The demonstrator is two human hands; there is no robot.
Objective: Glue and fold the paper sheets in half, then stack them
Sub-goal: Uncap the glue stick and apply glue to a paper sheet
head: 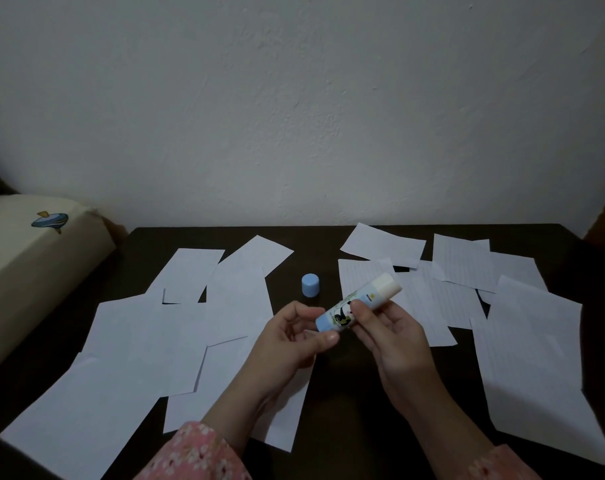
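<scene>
Hands, left (294, 336) and right (391, 327), both grip uncapped panda-label glue stick (358, 303); its writing unreadable.

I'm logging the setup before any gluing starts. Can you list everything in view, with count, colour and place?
glue stick: one, pale blue body with a panda label, uncapped, held above the table's middle.
cap: one, pale blue, standing on the table just behind the hands.
paper sheets: many, white, overlapping in two spreads, left and right; exact count unclear.
table: one, dark, against the wall.
wall: white, behind the table.
cushion: one, cream with a small blue print, far left.
sleeves: two, pink floral, bottom edge.
left hand: fingers on the stick's base.
right hand: grips the stick's body.
</scene>
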